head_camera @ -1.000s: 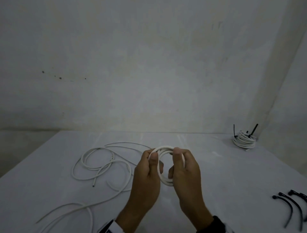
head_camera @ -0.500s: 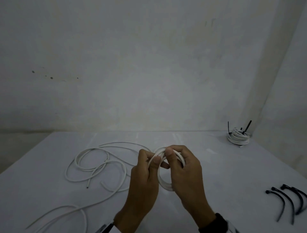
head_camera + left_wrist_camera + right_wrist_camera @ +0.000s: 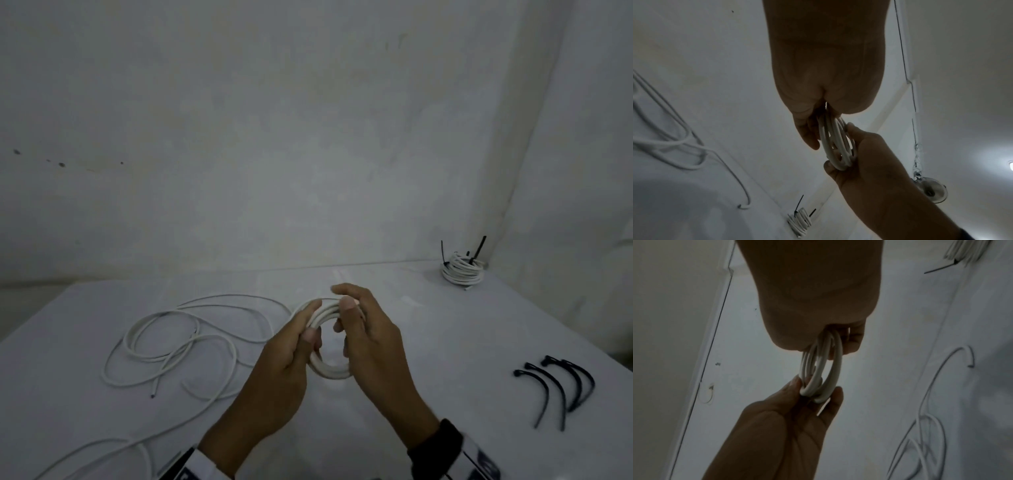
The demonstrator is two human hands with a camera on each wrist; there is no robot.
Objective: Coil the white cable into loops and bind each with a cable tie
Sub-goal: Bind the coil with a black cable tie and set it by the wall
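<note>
At the centre of the head view a small coil [image 3: 329, 342] of white cable is held upright above the tabletop [image 3: 428, 342], several turns stacked side by side. The left hand [image 3: 291, 356] pinches its left side between thumb and fingers; the right hand [image 3: 370, 339] curls round its right side, thumb on the top arc. Both hands are clamped on the coil, close together.

The loose cable [image 3: 178, 339] trails off to the left of the frame in slack curves across the tabletop, one cut end [image 3: 153, 395] lying free. So the winding seems unfinished, and the next turn should be laid flat against the others while one hand keeps them pinched; the wrist views show the turns fanning apart a little, which could let the coil spring open.

At lower right lie four black cable ties [image 3: 555, 390], well apart from the hands. In the far right corner sits a finished coil [image 3: 462, 272], already bound.
</note>
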